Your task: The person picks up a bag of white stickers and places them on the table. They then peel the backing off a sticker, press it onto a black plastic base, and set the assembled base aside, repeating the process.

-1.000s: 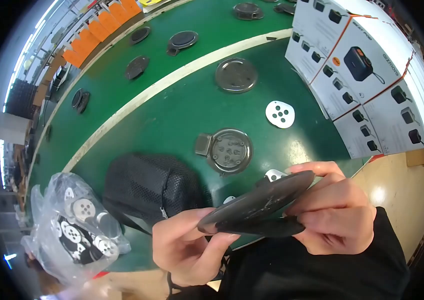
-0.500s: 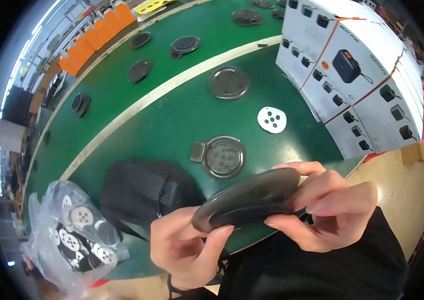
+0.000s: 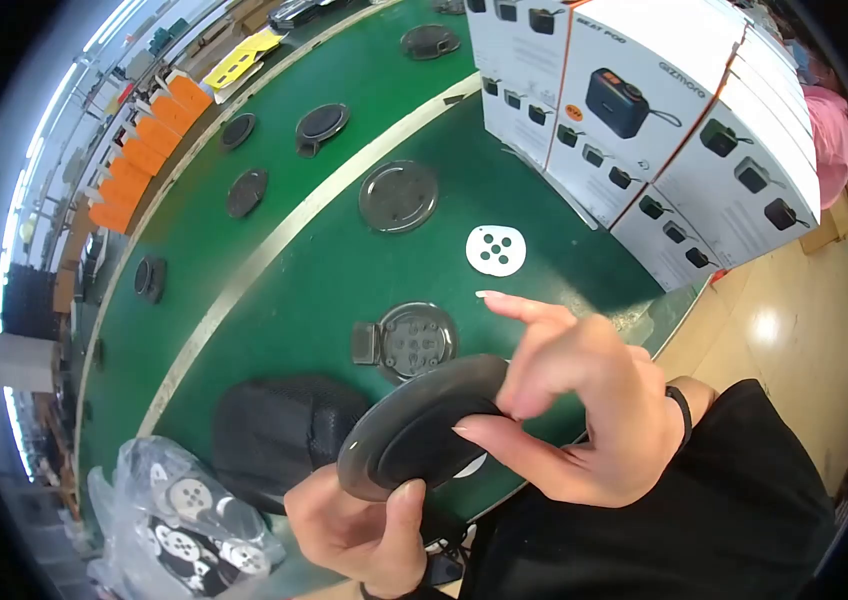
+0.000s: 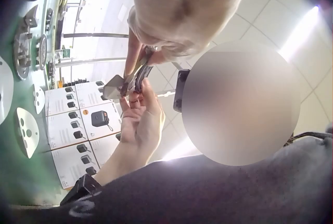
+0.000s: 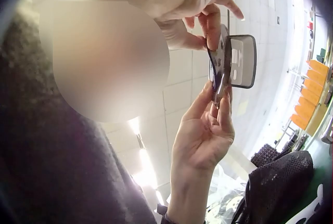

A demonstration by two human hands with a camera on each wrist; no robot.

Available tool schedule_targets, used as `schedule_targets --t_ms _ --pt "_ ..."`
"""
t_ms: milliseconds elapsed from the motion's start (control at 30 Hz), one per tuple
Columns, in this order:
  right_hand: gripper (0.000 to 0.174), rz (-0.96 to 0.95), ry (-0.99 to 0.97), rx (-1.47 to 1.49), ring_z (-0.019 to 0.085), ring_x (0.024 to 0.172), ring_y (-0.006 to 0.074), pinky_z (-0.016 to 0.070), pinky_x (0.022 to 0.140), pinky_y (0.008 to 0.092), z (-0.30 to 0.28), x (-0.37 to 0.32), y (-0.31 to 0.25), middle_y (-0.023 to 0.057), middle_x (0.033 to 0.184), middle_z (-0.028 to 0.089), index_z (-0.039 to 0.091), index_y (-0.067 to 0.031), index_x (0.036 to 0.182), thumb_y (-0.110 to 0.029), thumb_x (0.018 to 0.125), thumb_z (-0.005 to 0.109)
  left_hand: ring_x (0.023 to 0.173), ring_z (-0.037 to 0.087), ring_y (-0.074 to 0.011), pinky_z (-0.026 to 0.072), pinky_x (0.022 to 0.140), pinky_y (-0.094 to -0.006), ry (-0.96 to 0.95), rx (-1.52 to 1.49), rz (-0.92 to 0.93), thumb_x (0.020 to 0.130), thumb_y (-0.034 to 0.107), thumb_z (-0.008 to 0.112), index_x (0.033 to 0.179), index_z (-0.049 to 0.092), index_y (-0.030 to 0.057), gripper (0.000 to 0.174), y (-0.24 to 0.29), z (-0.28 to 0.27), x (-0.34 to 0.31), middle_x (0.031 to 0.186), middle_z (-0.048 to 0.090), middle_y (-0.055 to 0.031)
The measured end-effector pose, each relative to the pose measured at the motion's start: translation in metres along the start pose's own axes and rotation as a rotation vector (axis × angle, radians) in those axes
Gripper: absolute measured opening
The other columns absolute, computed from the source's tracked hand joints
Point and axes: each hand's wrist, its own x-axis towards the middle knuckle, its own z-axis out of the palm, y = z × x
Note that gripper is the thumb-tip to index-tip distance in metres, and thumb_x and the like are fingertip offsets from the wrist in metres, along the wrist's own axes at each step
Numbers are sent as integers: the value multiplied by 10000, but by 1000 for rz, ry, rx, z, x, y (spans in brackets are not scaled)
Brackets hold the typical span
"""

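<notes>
A dark, glossy round plastic disc (image 3: 479, 378) is held tilted between both hands in the head view, a black round pad (image 3: 429, 450) on the side towards me. My left hand (image 3: 359, 530) pinches its lower left edge between thumb and fingers. At the right edge, my right hand (image 3: 599, 420) pinches with thumb and a bent finger, its index finger stretched out past the disc. The right wrist view shows a square, rounded tab (image 5: 244, 52) sticking out from the disc. A similar round part with a tab (image 3: 412, 340) lies on the green table just beyond.
A white piece with several holes (image 3: 496, 251) and a dark round plate (image 3: 399, 196) lie further back. White printed boxes (image 3: 634, 90) are stacked at right. A black mesh bag (image 3: 284, 430) and a clear plastic bag (image 3: 144, 480) of white pieces sit at left.
The disc has tipped so its padded side shows more. My right hand has shifted its grip on the edge and its index finger has straightened away. The head view has turned right.
</notes>
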Motion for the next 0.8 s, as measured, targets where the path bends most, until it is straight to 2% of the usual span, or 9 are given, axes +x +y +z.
schedule_targets --t_ms 200,267,300,333,400,433,533,667,800 --pt "327 122 -405 -613 532 490 298 465 650 401 -15 28 0 112 558 522 454 15 889 -263 811 605 805 628 -199 520 704 -279 -3 33 -24 721 -64 597 1089 375 -32 430 -3 -6 9 903 628 -212" --pt "347 92 -672 -318 560 511 314 441 513 352 -6 40 13 152 558 549 511 38 797 -294 801 610 800 628 -197 524 695 -273 -9 117 -109 736 -76 577 1072 381 -31 392 1 -13 11 915 623 -221" --pt "333 172 -741 -93 560 496 287 431 485 338 3 49 24 142 558 559 523 25 723 -285 800 616 815 590 -146 461 754 -240 -30 111 -201 739 -93 606 1216 313 -74 560 -3 -26 13 1122 523 -180" --pt "336 255 -808 134 561 482 260 421 457 324 14 62 38 132 558 569 535 12 648 -276 800 621 848 595 -172 480 741 -251 -53 73 -190 763 -81 572 1244 298 -62 553 -6 -33 18 1108 537 -202" --pt "313 661 -1076 235 446 407 123 371 431 277 41 88 61 30 471 502 534 -38 617 -258 824 614 913 606 -222 517 715 -274 -100 -6 -177 812 -58 503 1300 268 -38 542 -6 -41 29 1081 564 -246" --pt "311 680 -1034 233 444 413 105 382 435 266 60 99 76 12 469 501 539 -40 615 -257 825 615 1017 566 -247 483 804 -290 -51 56 -145 834 -28 491 1372 171 -11 627 -2 -45 32 1211 493 -224" --pt "322 886 -967 303 456 428 97 426 471 244 125 130 134 15 494 515 546 -46 597 -257 828 620 1093 525 -249 415 909 -320 146 503 18 866 -8 453 1290 362 -39 435 12 -87 26 1269 465 -169" --pt "247 1045 -905 534 566 537 144 520 592 277 202 163 187 83 696 624 600 12 781 -218 867 569 893 594 -184 455 797 -279 584 724 92 862 -4 474 1011 573 -58 187 35 -162 -7 939 636 -139" --pt "241 1039 -883 493 640 683 159 535 617 274 226 166 182 131 821 653 561 52 962 -172 879 535 853 608 -192 460 781 -287 606 968 -60 858 30 496 978 590 -62 178 31 -241 -38 902 642 -148"
